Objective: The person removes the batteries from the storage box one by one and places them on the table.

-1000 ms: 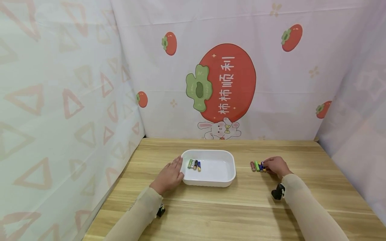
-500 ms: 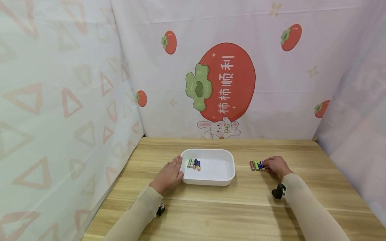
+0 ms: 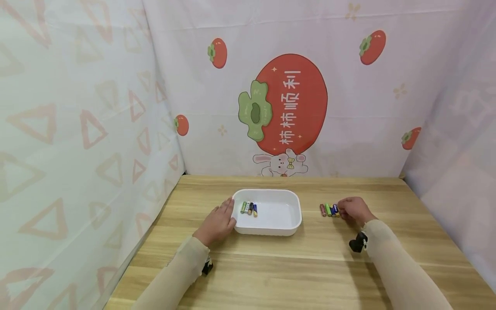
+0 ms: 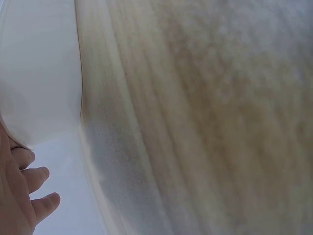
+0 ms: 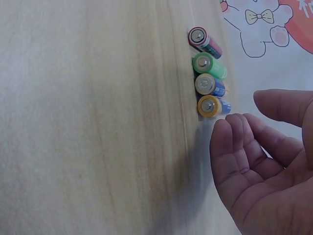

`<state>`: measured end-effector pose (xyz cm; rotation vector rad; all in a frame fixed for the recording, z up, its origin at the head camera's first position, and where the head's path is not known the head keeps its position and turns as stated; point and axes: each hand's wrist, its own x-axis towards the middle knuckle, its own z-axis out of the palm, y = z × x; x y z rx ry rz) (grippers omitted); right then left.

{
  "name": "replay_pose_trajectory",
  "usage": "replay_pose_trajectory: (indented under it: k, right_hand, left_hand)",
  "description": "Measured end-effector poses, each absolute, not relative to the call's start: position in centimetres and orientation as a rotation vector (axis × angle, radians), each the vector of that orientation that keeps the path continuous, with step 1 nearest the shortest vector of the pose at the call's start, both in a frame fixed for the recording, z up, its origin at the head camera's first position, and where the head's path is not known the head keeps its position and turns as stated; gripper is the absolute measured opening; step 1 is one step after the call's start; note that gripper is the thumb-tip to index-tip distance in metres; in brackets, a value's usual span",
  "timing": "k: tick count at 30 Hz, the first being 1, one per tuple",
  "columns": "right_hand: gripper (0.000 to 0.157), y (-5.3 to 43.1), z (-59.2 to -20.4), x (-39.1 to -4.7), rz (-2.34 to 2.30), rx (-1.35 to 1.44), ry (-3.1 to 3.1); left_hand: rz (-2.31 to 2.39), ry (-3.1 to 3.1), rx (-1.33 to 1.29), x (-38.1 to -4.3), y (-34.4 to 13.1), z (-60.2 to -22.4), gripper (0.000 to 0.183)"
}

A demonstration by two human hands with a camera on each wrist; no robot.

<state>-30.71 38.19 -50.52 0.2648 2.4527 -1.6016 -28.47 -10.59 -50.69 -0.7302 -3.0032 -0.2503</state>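
Observation:
A white tray (image 3: 267,230) stands on the table with several batteries (image 3: 251,209) in its left part. My left hand (image 3: 217,221) rests against the tray's left side, its fingers extended along the wall. That hand's fingertips (image 4: 48,203) lie against white plastic in the left wrist view. Right of the tray, a row of batteries lies on the table: a red battery (image 5: 204,41), a green battery (image 5: 209,64), a blue battery with a tan end (image 5: 211,85) and a blue-and-yellow battery (image 5: 214,105). Beside the row's right end, my right hand (image 5: 264,166) has its thumb apart from loosely bent fingers, with nothing held.
The wooden table (image 3: 271,271) extends in front of the tray and beyond both hands. A printed cloth (image 3: 379,99) hangs behind the table's back edge, and patterned cloth walls (image 3: 73,129) flank it. Small black cameras (image 3: 358,242) sit at both wrists.
The head view has shifted slightly. My right hand stays by the row's right end, with the last blue battery a little more visible. My left hand keeps its place at the tray.

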Motion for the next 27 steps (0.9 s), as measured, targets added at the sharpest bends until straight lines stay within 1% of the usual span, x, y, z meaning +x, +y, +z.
replay_pose_trajectory:
  k: [15,21,27]
  right_hand:
    - [0.047,35.2,-48.2,-31.0,-1.622,0.105,2.423]
    - [0.045,33.6,-47.1,-31.4,-1.586,0.08,2.447]
    - [0.042,30.6,-46.2,-31.7,-1.575,0.097,2.437]
  left_hand:
    - [-0.184,-2.997,-0.73,-28.1,-10.3,-50.1,0.064]
    - [-0.155,-2.979,-0.748,-28.2,-10.1,-50.1,0.063]
    - [-0.139,-2.976,-0.747,-28.1,-10.3,-50.2,0.063]
